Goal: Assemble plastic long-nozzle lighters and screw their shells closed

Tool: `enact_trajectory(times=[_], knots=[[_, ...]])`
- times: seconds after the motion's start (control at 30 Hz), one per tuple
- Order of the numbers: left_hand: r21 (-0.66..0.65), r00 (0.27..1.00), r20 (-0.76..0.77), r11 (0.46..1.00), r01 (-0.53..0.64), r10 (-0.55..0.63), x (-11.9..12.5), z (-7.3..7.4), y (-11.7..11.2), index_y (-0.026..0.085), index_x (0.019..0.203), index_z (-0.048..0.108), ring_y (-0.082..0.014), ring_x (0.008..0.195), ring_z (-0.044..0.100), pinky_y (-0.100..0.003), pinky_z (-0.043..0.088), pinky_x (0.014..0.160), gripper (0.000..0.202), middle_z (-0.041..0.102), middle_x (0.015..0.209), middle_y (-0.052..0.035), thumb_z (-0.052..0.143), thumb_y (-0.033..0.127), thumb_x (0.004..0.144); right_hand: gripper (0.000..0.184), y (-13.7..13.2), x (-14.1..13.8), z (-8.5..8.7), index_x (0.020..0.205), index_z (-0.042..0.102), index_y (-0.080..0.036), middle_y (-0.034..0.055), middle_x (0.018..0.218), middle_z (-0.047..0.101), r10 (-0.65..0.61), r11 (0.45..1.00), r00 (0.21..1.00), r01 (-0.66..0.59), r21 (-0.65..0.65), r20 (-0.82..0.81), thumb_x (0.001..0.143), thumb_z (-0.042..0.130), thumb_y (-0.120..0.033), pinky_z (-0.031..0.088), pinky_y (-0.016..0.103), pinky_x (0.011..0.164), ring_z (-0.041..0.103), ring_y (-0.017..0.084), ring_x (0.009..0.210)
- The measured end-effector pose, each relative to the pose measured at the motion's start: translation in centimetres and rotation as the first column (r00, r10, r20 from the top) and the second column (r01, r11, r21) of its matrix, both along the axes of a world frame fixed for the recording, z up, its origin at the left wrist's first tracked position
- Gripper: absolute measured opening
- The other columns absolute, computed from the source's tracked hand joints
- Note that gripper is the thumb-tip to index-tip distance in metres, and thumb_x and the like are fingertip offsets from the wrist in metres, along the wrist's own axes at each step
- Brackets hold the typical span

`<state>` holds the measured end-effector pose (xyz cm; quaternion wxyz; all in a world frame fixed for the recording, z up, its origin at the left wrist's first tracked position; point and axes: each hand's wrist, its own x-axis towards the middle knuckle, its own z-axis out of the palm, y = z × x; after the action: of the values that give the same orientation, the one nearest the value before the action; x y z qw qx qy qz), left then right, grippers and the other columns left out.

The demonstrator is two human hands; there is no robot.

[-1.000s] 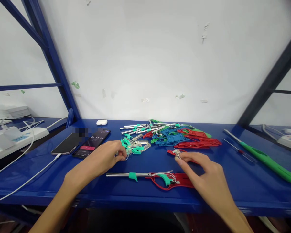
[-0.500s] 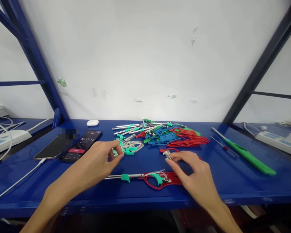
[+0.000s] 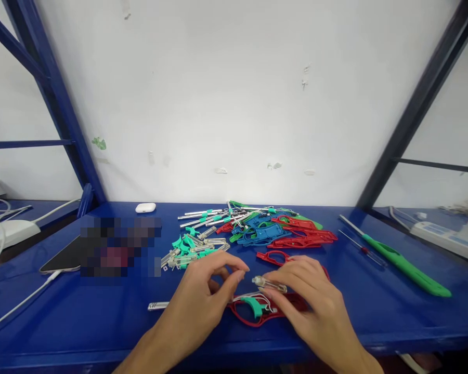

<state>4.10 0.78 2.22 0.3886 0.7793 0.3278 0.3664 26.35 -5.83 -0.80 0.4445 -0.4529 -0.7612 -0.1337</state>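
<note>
My right hand (image 3: 314,298) pinches a small clear lighter fuel tank (image 3: 271,284) with a pale fitting on its left end. My left hand (image 3: 208,291) is to its left, thumb and forefinger pressed together; anything between them is too small to make out. Below both hands lies a red lighter shell half (image 3: 246,318) with a teal trigger (image 3: 256,306), white wires and a metal tube (image 3: 158,306), partly hidden by my left hand. Another red shell half (image 3: 271,255) lies behind my right hand, partly covered.
Clear tanks and teal triggers (image 3: 187,244) are heaped behind my left hand. Further back lie metal tubes (image 3: 203,214), blue shells (image 3: 259,234) and red shells (image 3: 304,239). A green long lighter (image 3: 407,265) and a thin screwdriver (image 3: 364,250) lie right; a phone (image 3: 64,254) lies left.
My left hand has moved right and nearer me, from beside the teal and clear parts toward my right hand. The fuel tank has turned to lie more level, pointing left.
</note>
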Motion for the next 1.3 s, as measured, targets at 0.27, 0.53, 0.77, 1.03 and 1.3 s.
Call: enact_trajectory(times=[0.27,0.53,0.77,1.03,1.3], knots=[[0.062,0.995,0.096,0.998,-0.019,0.013,0.6,-1.0,-0.2,0.027,0.1,0.078,-0.0114,0.059,0.064,-0.02,0.048,0.053,0.01,0.073,0.074,0.0031,0.069,0.029,0.099,0.014,-0.1,-0.2,-0.3,0.112,0.069,-0.022,-0.0001,0.093,0.077,0.025,0.997,0.999,-0.028,0.068,0.043,0.1,0.072,-0.014,0.047,0.04,0.093,0.069,0.017,0.081],[0.298,0.993,0.117,0.954,-0.045,0.011,0.8,-1.2,-0.2,0.026,0.101,0.076,-0.0075,0.048,0.064,-0.017,0.047,0.048,0.01,0.074,0.07,0.0078,0.071,0.017,0.098,0.015,-0.4,-0.2,-0.4,0.114,0.07,-0.019,0.0011,0.087,0.071,0.043,0.997,0.999,-0.044,0.057,0.025,0.1,0.071,-0.013,0.046,0.04,0.088,0.064,0.017,0.08],[0.519,0.997,0.068,0.852,-0.07,0.041,0.7,-2.1,-0.3,0.026,0.099,0.069,-0.0075,0.059,0.067,-0.017,0.046,0.053,0.018,0.077,0.082,0.0083,0.064,0.009,0.099,0.017,-0.4,0.0,-0.6,0.116,0.071,-0.016,0.0037,0.087,0.073,0.068,0.995,0.997,-0.071,0.073,0.042,0.1,0.072,-0.015,0.048,0.04,0.086,0.065,0.019,0.08],[0.547,0.998,0.03,0.835,-0.057,0.048,0.7,-2.7,-0.3,0.024,0.085,0.047,-0.0098,0.08,0.078,-0.016,0.049,0.06,0.026,0.082,0.096,0.0083,0.058,0.007,0.101,0.017,-0.3,-0.1,-0.6,0.113,0.072,-0.016,0.0012,0.082,0.071,0.052,0.994,0.999,-0.052,0.098,0.006,0.098,0.072,-0.01,0.047,0.039,0.08,0.06,0.017,0.073],[0.478,0.998,0.052,0.877,-0.056,0.035,0.8,-2.5,-0.3,0.023,0.082,0.045,-0.0087,0.065,0.068,-0.019,0.045,0.058,0.027,0.079,0.089,0.0069,0.058,0.012,0.103,0.017,-0.1,0.0,-0.6,0.113,0.072,-0.018,0.0018,0.09,0.076,0.003,0.994,1.0,-0.006,0.112,0.023,0.098,0.073,-0.012,0.049,0.038,0.088,0.069,0.017,0.081]])
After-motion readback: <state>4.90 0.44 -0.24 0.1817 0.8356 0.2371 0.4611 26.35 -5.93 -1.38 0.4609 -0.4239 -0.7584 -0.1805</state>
